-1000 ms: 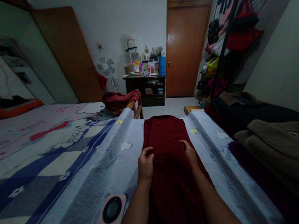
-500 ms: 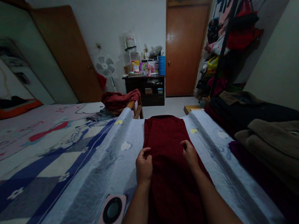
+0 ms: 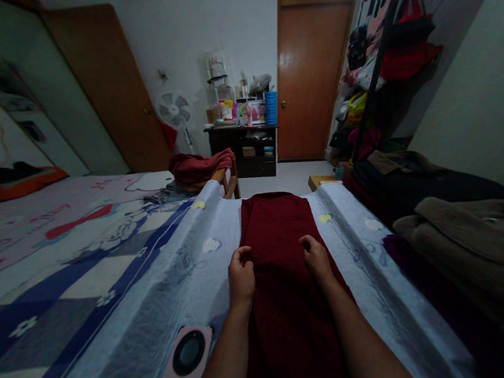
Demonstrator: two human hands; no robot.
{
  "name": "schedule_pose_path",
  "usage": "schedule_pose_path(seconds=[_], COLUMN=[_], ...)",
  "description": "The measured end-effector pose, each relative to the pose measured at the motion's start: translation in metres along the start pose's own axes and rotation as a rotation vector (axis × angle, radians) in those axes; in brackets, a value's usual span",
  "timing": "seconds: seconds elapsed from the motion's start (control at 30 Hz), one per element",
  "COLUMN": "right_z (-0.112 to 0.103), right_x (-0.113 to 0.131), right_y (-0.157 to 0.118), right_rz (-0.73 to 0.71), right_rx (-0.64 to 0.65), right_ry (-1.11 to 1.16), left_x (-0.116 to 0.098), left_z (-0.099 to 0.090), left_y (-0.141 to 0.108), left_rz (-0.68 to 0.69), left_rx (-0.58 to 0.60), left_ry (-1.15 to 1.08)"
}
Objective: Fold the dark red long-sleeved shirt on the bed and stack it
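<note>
We extend both arms fwd: L arm (image 3: 227, 347) & R arm (image 3: 360, 332) bare, converging a bit. Our L hand (image 3: 241, 278) & R hand (image 3: 317, 260) are approx level, gap btwn, index fingers (image 3: 241, 251) bent inward; grip unclear, other fingers mostly hidden.

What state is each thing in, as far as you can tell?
Long dark-red cloth, laid out mostly flat
Bare left hand, grip curled, hold unclear
Bare right hand, grip curled, hold unclear
Rusty-red cloth heap, bunched up
Right-hand brown wooden door, shut
White round-headed fan, blades seemingly still
</note>
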State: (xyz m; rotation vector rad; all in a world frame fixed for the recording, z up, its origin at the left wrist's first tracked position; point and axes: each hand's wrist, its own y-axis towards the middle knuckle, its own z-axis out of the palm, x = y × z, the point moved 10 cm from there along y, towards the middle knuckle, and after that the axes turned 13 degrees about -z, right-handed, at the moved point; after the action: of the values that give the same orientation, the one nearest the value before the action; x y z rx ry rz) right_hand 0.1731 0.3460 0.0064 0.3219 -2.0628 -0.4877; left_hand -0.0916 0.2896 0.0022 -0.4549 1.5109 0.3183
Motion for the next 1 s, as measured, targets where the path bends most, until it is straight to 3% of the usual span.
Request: schedule_pose_path(seconds=[0.23, 0.57, 0.8, 1.0], right_z=[-0.006, 0.004, -0.008, -0.009], right_x=[0.012, 0.006, 0.014, 0.007], right_y=[0.002, 0.002, 0.003, 0.005], right_rz=[-0.033, -0.011, -0.041, 0.006], right_rx=[-0.047, 0.038, -0.070, -0.059], right_ry=[-0.079, -0.108, -0.073, -0.014], left_x=[0.001, 0.006, 0.004, 0.001], left_z=[-0.006, -0.003, -0.008, -0.004], left_y=[0.001, 0.004, 0.002, 0.000], left_rz=[0.009, 0.057, 0.043, 0.059], left_rx=[-0.077, -0.071, -0.123, -0.109], left_ry=[0.067, 0.112, 0.107, 0.160])
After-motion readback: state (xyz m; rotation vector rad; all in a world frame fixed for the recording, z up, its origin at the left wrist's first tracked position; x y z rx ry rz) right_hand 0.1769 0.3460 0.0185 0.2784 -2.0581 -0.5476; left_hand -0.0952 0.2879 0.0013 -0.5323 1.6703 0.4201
